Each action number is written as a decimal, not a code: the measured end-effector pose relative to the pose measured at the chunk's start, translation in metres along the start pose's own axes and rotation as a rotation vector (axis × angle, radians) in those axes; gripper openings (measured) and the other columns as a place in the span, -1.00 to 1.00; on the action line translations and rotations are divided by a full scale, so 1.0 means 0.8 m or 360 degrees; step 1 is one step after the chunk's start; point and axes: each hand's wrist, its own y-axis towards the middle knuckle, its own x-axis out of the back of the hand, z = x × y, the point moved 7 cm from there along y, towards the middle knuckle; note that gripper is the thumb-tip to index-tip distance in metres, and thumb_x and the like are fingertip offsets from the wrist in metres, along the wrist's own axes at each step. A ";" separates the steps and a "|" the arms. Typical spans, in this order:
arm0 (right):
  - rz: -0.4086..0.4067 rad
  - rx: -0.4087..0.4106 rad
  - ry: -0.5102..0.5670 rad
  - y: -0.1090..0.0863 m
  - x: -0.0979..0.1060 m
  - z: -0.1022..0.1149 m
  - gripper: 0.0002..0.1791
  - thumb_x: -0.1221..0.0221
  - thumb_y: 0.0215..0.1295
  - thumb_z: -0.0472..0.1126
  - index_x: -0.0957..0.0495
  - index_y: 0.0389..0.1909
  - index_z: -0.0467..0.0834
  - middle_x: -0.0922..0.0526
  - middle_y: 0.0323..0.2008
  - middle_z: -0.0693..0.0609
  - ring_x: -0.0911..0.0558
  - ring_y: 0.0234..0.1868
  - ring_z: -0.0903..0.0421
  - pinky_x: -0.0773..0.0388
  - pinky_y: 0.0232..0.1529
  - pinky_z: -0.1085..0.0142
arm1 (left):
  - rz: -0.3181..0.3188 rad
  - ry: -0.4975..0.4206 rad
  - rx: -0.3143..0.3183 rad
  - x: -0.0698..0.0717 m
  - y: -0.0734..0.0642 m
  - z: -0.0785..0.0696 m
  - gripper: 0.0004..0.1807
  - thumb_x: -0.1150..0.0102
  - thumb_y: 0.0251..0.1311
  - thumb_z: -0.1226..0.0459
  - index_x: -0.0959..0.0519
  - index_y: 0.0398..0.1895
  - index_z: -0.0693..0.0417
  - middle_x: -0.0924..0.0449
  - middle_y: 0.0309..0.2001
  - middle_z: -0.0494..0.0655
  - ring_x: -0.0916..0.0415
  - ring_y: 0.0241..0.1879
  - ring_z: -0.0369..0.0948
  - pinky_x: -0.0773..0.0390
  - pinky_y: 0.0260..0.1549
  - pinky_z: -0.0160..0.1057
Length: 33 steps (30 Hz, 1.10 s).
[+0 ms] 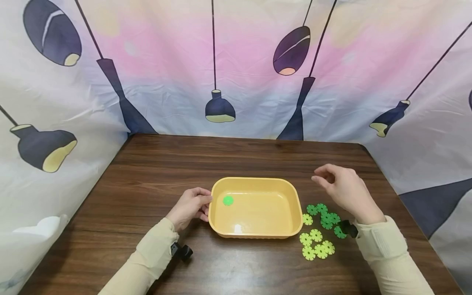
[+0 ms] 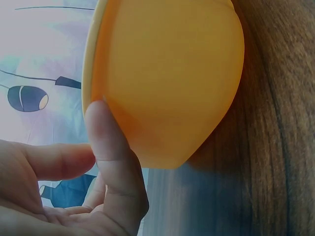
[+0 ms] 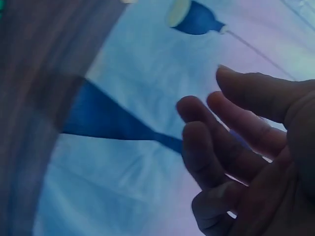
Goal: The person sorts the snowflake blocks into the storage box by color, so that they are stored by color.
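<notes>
A yellow plastic basin stands on the table, with one bright green disc lying inside near its left end. My left hand holds the basin's left end, fingertips at the rim; the left wrist view shows the fingers against the outer wall. My right hand is raised to the right of the basin, its fingers loosely bent. Nothing shows between those fingers in the right wrist view. Below that hand lie several dark green notched discs and several yellow-green ones.
The dark brown wooden table ends at a hanging cloth printed with lamps, which also runs along both sides. One yellow-green disc lies right by the basin's right end. Each wrist wears a small black camera.
</notes>
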 end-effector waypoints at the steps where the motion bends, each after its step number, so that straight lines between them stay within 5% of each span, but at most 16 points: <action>1: 0.0044 -0.0023 -0.0012 -0.001 -0.007 -0.008 -0.71 -0.23 0.31 0.05 -0.64 -0.14 -0.07 -0.61 -0.49 0.09 -0.49 -0.54 0.13 -0.41 -0.58 0.26 | 0.0002 0.0001 0.0001 -0.001 0.000 0.000 -0.71 -0.02 0.31 0.41 -0.36 0.01 0.46 -0.47 -0.47 0.05 -0.45 -0.62 -0.22 -0.60 -0.66 -0.31; 7: 0.0252 -0.0070 -0.0107 -0.002 -0.049 -0.047 -0.78 -0.28 0.28 -0.07 -0.65 -0.17 -0.11 -0.65 -0.43 0.08 -0.52 -0.52 0.16 -0.45 -0.55 0.22 | 0.0005 0.0016 0.0017 -0.003 0.000 0.003 -0.71 0.00 0.31 0.41 -0.36 0.01 0.46 -0.46 -0.48 0.06 -0.45 -0.62 -0.21 -0.60 -0.67 -0.31; 15: 0.0573 -0.0109 -0.0122 -0.014 -0.099 -0.069 -0.60 -0.36 0.18 -0.05 -0.61 -0.10 -0.24 -0.65 -0.26 -0.03 -0.62 -0.19 -0.03 -0.60 -0.23 0.00 | -0.0002 0.0009 0.0013 -0.001 0.001 0.004 -0.73 -0.02 0.30 0.41 -0.37 -0.01 0.45 -0.47 -0.48 0.05 -0.44 -0.63 -0.21 -0.60 -0.67 -0.31; 33: 0.0681 -0.0112 -0.0036 -0.023 -0.111 -0.076 -0.69 -0.39 0.13 -0.13 -0.57 -0.19 -0.21 -0.55 -0.38 0.04 -0.48 -0.40 0.12 -0.48 -0.41 0.22 | -0.0008 0.0034 0.0016 -0.001 0.003 0.002 -0.72 -0.02 0.31 0.40 -0.37 0.00 0.44 -0.47 -0.45 0.07 -0.45 -0.61 -0.20 -0.61 -0.66 -0.30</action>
